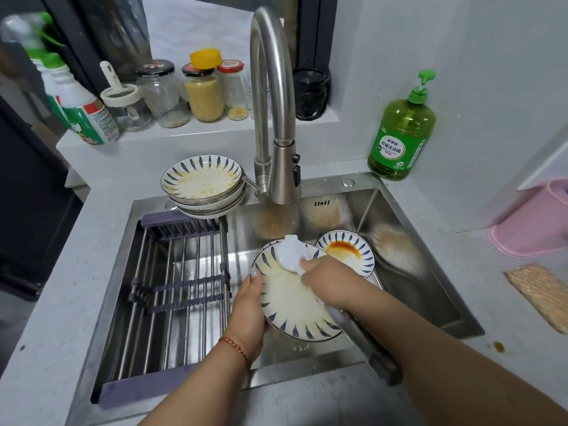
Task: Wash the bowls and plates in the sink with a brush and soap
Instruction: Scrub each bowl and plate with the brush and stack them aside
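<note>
left grip (247,305): lower centre of the frame; fingers curled round the left rim of the plate, thumb on the upper edge; a red cord bracelet (234,345) sits on the wrist.
right grip (327,279): centre of the frame; fingers wrapped round the brush handle, just right of the brush head.
plate (295,305): blue-leaf pattern, held tilted over the sink basin, face up toward the camera, pale yellowish film on its face.
dish brush (291,253): white round head pressed on the upper left part of the plate; grey handle runs down to the lower right, under the right forearm.
second plate (347,252): in the sink just right of and behind the held plate, with an orange-brown sauce stain.
plate stack (203,181): same pattern, soiled, on the sink's back edge left of the faucet, centre left of the frame.
sink (408,302): stainless steel, centre of the frame.
drying rack (172,287): metal rods, across the left half of the sink.
faucet (272,112): tall arched, upper centre, spout above the basin.
dish soap bottle (402,133): green pump bottle, on the bench, upper right.
jars (184,93): on the ledge, upper left, behind the sink.
pink tub (534,229): right edge of the frame, on the bench.
</note>
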A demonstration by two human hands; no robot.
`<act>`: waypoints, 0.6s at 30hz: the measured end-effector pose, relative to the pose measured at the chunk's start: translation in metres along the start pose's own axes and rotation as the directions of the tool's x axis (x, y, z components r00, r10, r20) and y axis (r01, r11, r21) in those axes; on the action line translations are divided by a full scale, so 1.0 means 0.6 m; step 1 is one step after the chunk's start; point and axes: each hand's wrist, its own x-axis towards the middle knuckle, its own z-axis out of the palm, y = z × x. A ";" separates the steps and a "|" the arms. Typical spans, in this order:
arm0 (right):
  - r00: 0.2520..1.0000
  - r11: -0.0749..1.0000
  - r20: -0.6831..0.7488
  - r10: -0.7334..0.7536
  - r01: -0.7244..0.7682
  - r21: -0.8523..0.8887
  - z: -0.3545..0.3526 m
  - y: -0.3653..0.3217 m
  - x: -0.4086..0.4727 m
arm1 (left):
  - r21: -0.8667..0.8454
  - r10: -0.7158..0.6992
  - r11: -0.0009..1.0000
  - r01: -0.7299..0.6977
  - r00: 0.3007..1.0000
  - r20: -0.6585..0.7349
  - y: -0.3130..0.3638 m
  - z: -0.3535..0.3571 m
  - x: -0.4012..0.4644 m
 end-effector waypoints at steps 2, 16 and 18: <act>0.995 0.998 0.068 -0.068 0.067 0.011 0.010 -0.016 -0.012 | 0.009 -0.020 1.000 0.020 0.999 -0.039 0.002 0.002 -0.002; 0.941 0.727 0.323 -0.106 0.295 -0.620 -0.033 0.049 -0.042 | -0.023 0.018 1.000 -0.021 0.993 -0.121 0.000 -0.014 -0.010; 0.977 0.826 0.183 -0.106 0.189 -0.531 -0.029 0.043 -0.010 | 0.001 0.016 1.000 -0.016 0.995 -0.096 -0.005 -0.003 -0.016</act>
